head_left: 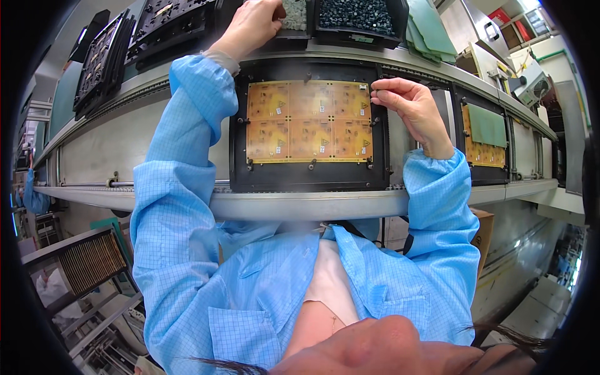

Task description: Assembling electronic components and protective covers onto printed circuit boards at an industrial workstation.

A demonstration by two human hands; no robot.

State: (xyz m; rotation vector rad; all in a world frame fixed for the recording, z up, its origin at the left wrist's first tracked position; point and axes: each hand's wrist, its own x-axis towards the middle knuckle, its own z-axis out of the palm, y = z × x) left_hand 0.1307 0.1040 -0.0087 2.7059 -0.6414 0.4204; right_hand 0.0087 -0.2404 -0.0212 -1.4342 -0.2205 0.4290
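Your head turning away could let your right hand — fingertips close, hold unclear — knock the yellow panel just left of it. Left hand at white parts, grip hidden.

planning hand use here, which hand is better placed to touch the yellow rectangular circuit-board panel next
Likely the right hand: its fingers are beside the top right corner of the panel, while the left hand is farther off, by the small white parts.

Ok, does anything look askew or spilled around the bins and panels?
Only the stacked green sheets beside the dark-parts bin look untidy: their edges fan out instead of lining up. I see no spill on the central yellow panel.
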